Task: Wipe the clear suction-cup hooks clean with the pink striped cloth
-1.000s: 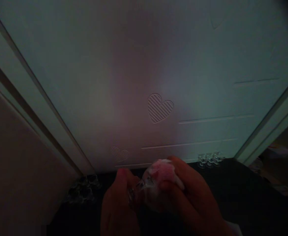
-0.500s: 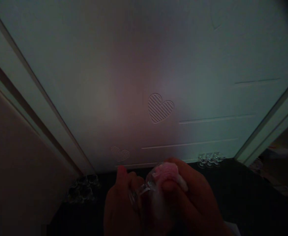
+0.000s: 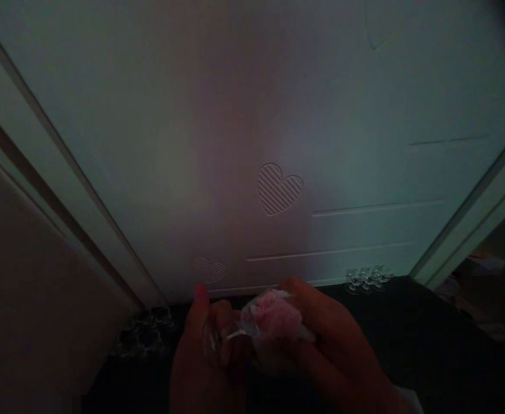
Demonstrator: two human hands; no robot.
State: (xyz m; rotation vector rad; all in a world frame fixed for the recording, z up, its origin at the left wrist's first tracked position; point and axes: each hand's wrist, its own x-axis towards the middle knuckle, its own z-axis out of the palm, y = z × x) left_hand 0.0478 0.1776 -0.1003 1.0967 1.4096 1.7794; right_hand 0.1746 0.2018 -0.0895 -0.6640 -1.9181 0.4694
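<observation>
A small clear stemmed glass (image 3: 237, 331) lies tilted between my hands, its base toward the left and its bowl toward the right. The fingers of my left hand (image 3: 211, 351) are curled round its base and stem, with the thumb pointing up. My right hand (image 3: 330, 333) grips a pink and white cloth (image 3: 278, 315), which is pressed against the glass's bowl and partly covers it. Dim light hides some of the fingers.
Several clear glasses (image 3: 142, 333) stand on the dark surface (image 3: 424, 339) at the left. Several more glasses (image 3: 367, 279) are at the right, by the foot of a pale panel (image 3: 149, 144) with engraved hearts. A brown wall or board (image 3: 23, 276) rises at the left.
Both hands have shifted slightly left with the glass. The cloth has turned and shows more of its pink side at the bowl.
</observation>
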